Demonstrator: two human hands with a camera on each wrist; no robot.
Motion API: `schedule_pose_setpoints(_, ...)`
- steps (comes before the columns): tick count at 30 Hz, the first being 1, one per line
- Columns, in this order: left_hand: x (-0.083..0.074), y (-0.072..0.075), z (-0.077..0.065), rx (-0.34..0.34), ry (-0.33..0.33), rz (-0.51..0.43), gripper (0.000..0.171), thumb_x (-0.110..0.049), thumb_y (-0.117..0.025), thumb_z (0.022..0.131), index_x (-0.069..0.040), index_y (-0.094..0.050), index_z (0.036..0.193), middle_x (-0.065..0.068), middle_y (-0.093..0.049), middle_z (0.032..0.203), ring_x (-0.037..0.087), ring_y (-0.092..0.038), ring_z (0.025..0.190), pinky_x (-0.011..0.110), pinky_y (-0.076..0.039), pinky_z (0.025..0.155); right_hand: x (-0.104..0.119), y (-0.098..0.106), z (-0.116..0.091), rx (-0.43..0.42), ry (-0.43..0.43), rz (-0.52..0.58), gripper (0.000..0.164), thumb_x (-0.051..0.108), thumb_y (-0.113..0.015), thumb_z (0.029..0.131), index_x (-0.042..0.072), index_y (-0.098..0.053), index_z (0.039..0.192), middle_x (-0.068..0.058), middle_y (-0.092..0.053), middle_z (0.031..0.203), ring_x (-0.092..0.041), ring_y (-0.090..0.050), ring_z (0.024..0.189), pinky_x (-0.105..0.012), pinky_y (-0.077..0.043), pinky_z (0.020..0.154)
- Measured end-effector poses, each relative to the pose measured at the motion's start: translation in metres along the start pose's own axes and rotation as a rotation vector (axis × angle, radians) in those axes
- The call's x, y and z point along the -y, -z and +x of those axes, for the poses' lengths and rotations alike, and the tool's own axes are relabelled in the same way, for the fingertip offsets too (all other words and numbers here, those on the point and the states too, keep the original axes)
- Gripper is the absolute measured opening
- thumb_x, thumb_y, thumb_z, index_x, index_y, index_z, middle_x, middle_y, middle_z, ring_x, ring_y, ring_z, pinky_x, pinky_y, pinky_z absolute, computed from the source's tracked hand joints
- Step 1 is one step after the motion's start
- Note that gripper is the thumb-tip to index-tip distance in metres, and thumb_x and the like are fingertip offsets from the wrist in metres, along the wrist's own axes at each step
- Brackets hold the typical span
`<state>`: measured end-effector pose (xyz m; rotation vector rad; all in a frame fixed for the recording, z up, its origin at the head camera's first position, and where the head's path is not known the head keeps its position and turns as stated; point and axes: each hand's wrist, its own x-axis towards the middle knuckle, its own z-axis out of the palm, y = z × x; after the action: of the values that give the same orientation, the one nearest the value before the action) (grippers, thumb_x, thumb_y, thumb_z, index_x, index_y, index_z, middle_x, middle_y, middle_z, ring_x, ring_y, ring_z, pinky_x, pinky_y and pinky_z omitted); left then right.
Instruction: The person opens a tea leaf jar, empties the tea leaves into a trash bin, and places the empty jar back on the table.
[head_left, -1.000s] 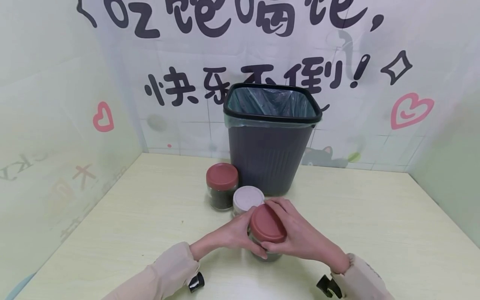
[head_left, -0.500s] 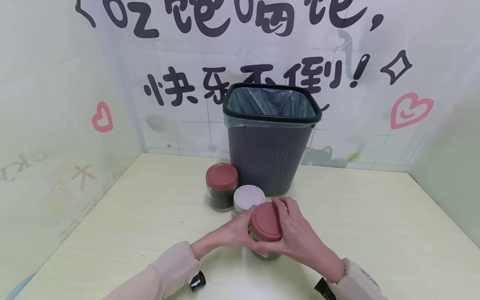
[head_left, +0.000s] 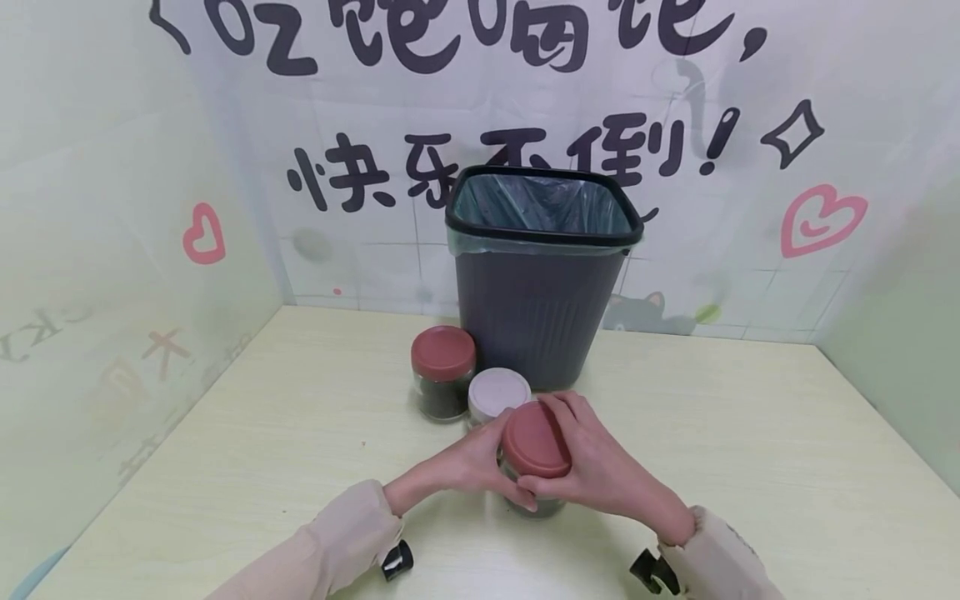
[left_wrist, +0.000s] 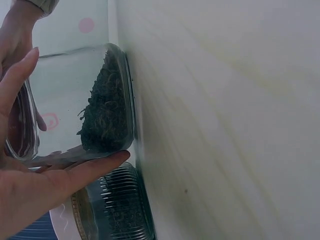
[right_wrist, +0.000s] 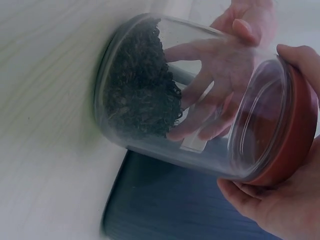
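A glass jar (right_wrist: 200, 152) with a red lid (head_left: 534, 437) stands on the table in front of me. Dark, curled dried leaves (right_wrist: 142, 85) fill its lower part. My left hand (head_left: 474, 458) holds the jar's glass body, thumb on the near side and fingers around the far left. My right hand (head_left: 607, 471) grips the lid from the right, its thumb at the near edge and fingers over the far edge. The lid sits on the jar's mouth. Just behind is a white-lidded jar (head_left: 498, 393), close to my left fingers.
Another red-lidded jar (head_left: 444, 358) with dark contents stands behind to the left. A dark trash bin (head_left: 532, 308) with a bag lining stands behind the jars. The pale table (head_left: 750, 433) ends at printed walls on the back and sides.
My right hand turned on the lid, its wrist swinging nearer and then back out to the right. My left hand kept its hold on the jar, which shifted very slightly.
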<state>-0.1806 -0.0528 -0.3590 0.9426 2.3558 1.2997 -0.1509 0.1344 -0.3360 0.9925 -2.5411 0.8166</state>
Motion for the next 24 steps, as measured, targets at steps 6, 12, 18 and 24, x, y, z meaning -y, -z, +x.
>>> schedule_pose_setpoints(6,0.0,0.0,0.0,0.0,-0.004,-0.003,0.084,-0.02,-0.083,0.058,-0.013,-0.035,0.127,-0.004,-0.049,0.116,0.01,-0.046,0.108,0.028,-0.037,0.094,-0.004,0.007,0.001,0.103,-0.014,0.107,0.079,0.036,-0.074,0.07,0.0,-0.036,0.129,-0.006,-0.04,0.122,-0.015,-0.043,0.103,-0.03,-0.047,0.079)
schedule_pose_setpoints(12,0.001,0.0,0.0,0.003,-0.013,-0.01,0.086,-0.02,-0.083,0.058,-0.013,-0.034,0.128,-0.004,-0.047,0.117,0.01,-0.046,0.109,0.028,-0.036,0.095,-0.006,0.009,0.001,0.135,0.0,0.099,0.084,0.038,-0.073,0.07,0.001,-0.032,0.134,-0.008,-0.036,0.131,-0.018,-0.037,0.114,-0.033,-0.046,0.082)
schedule_pose_setpoints(18,0.001,0.0,0.0,0.015,-0.012,-0.019,0.087,-0.019,-0.083,0.059,-0.013,-0.033,0.13,-0.004,-0.047,0.118,0.01,-0.046,0.11,0.03,-0.036,0.095,0.0,0.002,-0.001,0.026,-0.109,0.029,0.097,0.057,-0.071,0.061,0.009,-0.031,0.135,-0.009,-0.034,0.129,-0.019,-0.044,0.107,-0.033,-0.049,0.077)
schedule_pose_setpoints(24,0.002,0.0,0.0,0.008,-0.012,-0.009,0.087,-0.02,-0.083,0.059,-0.013,-0.034,0.129,-0.004,-0.047,0.118,0.01,-0.046,0.109,0.029,-0.037,0.094,0.005,-0.005,0.0,-0.091,-0.087,-0.121,0.09,0.064,-0.067,0.06,0.003,-0.042,0.121,-0.008,-0.042,0.111,-0.015,-0.046,0.094,-0.028,-0.05,0.068)
